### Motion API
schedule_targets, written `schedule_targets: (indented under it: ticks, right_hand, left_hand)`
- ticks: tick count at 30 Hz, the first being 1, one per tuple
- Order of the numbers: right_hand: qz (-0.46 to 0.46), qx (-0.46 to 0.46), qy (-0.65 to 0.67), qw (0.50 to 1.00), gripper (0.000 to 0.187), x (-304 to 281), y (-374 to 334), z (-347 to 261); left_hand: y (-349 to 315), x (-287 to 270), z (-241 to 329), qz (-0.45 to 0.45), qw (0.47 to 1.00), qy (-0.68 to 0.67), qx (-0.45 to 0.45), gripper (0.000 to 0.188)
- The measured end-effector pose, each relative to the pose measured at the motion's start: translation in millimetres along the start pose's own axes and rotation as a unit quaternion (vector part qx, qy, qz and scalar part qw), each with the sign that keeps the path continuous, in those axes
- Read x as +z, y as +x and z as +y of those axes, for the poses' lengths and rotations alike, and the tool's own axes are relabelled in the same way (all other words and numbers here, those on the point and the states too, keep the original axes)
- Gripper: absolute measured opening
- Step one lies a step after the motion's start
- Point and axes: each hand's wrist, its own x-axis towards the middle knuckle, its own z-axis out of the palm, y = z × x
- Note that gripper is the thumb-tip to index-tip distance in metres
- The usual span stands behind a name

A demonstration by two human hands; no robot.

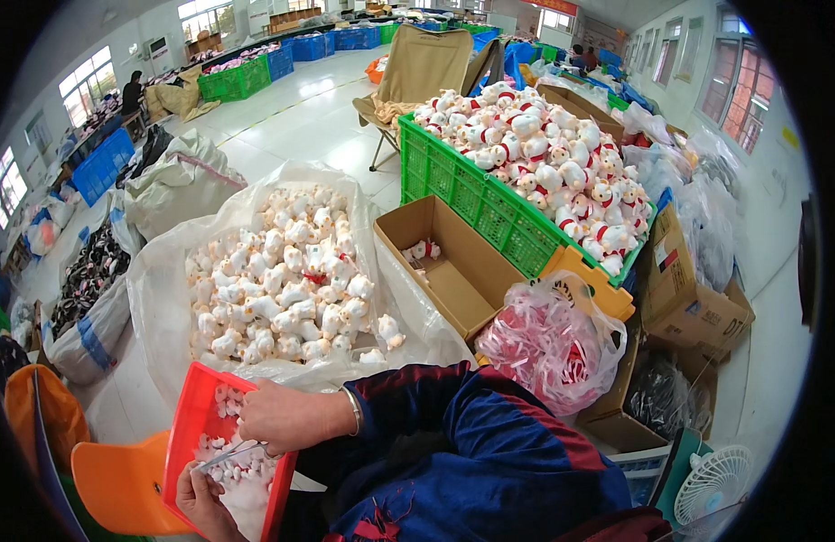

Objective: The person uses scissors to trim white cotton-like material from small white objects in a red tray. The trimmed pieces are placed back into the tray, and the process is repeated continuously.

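A slim metal tool [229,455], perhaps tweezers or scissors, runs across a red tray [184,411] at my lap. My right hand [286,414], wearing a bracelet, reaches over the tray from the right, closed round the tool's near end. At the tray's left edge my left hand [205,501] has its fingers pinched by the other end of the tool. Whatever is between those fingertips is too small to make out. Small white plush pieces [226,397] lie in the tray, with loose white material [247,504] at its near end.
Ahead is a clear plastic bag [155,289] full of white plush bodies. A cardboard box [467,289], a green crate [453,185] heaped with plush toys and a bag of pink ribbons [548,348] stand to the right. An orange chair [119,483] is at left, a fan [713,488] at right.
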Motion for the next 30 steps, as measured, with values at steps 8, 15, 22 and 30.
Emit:
schedule_targets:
  ticks: [8,15,22,30]
  right_hand:
    - [-0.029,-0.019,0.048,0.998,0.017,-11,-11,4]
    - [-0.046,0.005,0.069,0.997,0.021,7,-18,1]
    - [0.042,-0.03,0.09,0.995,0.033,17,-18,3]
    - [-0.022,-0.008,0.045,0.999,0.028,26,-14,4]
  left_hand:
    - [2,-5,-6,-0.084,0.976,0.188,0.064,0.024]
    - [-5,-6,-5,-0.102,0.987,0.127,0.0,0.017]
    - [-3,-20,-24,0.002,1.0,-0.017,-0.008,0.011]
    - [-6,-20,-32,0.021,0.999,0.044,-0.02,0.019]
